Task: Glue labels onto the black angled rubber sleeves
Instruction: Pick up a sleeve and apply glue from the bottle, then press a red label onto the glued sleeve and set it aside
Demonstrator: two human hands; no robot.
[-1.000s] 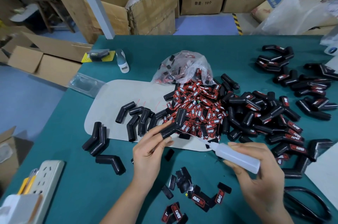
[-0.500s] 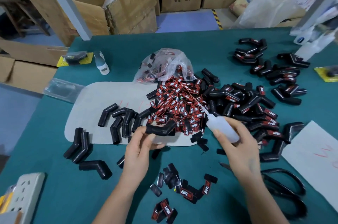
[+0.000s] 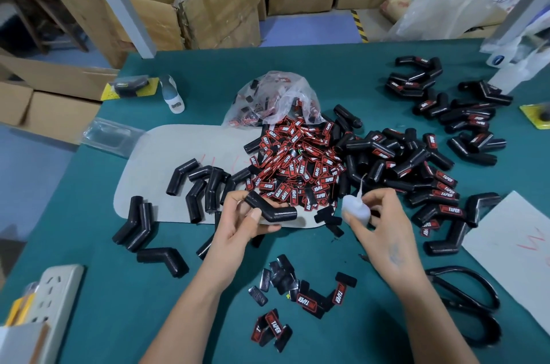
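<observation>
Nearest the camera, loose red-and-black labels (image 3: pixel 309 301) lie scattered on the green table (image 3: pixel 178 289) between the person's forearms. Just beyond, the left hand (image 3: pixel 244 223) pinches a bare black angled sleeve (image 3: pixel 272 207), its long axis running left to right, elbow bend uppermost, free end aimed toward the right hand (image 3: pixel 384 223). That hand curls round a small translucent glue bottle (image 3: pixel 355 210), nozzle tilted up and away, close beside the sleeve but apart; likely it must tip leftward to reach it. The sleeve looks matte, ribbed, unlabelled. Farther back sits the label heap (image 3: pixel 297 164), with finished sleeves (image 3: pixel 440 185) to the right.
</observation>
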